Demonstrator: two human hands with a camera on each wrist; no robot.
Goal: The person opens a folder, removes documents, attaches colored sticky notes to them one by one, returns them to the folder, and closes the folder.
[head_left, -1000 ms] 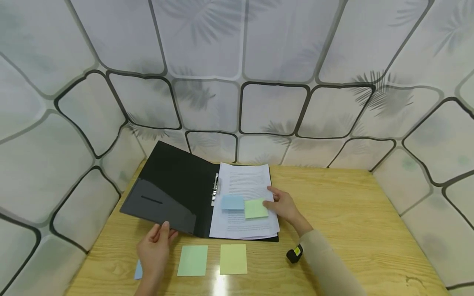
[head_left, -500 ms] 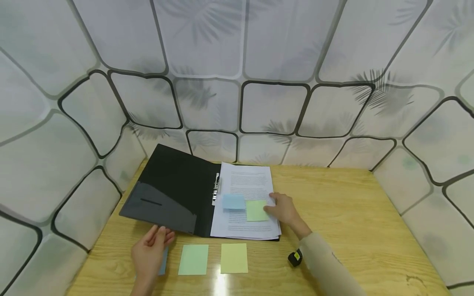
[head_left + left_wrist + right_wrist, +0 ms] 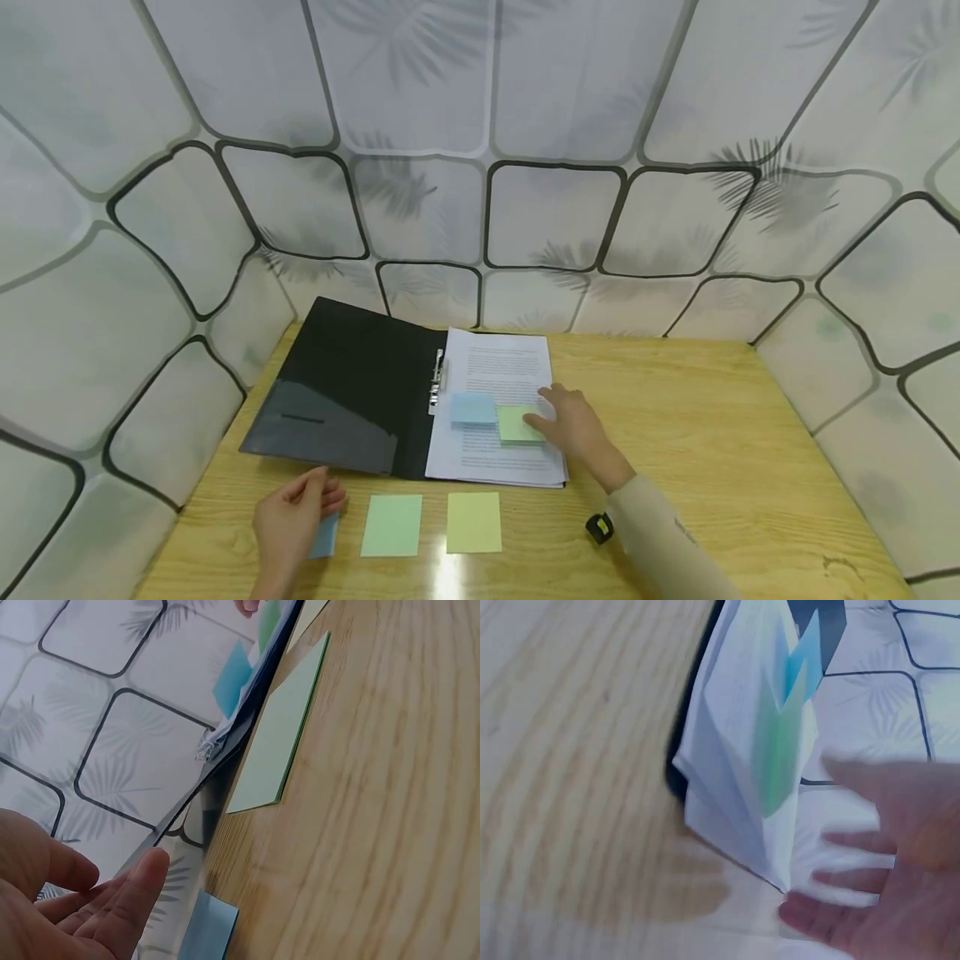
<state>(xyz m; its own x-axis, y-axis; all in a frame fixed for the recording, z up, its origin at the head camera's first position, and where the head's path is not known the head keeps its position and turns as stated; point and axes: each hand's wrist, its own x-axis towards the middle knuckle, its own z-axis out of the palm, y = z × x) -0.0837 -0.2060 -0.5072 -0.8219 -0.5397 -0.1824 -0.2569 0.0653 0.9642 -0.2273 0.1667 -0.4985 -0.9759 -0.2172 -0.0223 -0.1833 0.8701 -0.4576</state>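
1. I see the right hand (image 3: 573, 427) lying with flat, spread fingers on the green sticky note (image 3: 515, 423), stuck on the paper stack (image 3: 495, 450) in the open black folder (image 3: 352, 387).
2. I see the left hand (image 3: 288, 521) with relaxed fingers, gripping nothing, over the blue sticky pad (image 3: 326, 536) on the table (image 3: 712, 467).

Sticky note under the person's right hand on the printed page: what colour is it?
Light green sticky note; clearest in the head view.

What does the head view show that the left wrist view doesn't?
Only the head view shows the whole open black folder, the right hand on the green note, and the yellow pad. Only the left wrist view shows the green pad edge-on against the wood grain. Both show the left hand by the blue pad.
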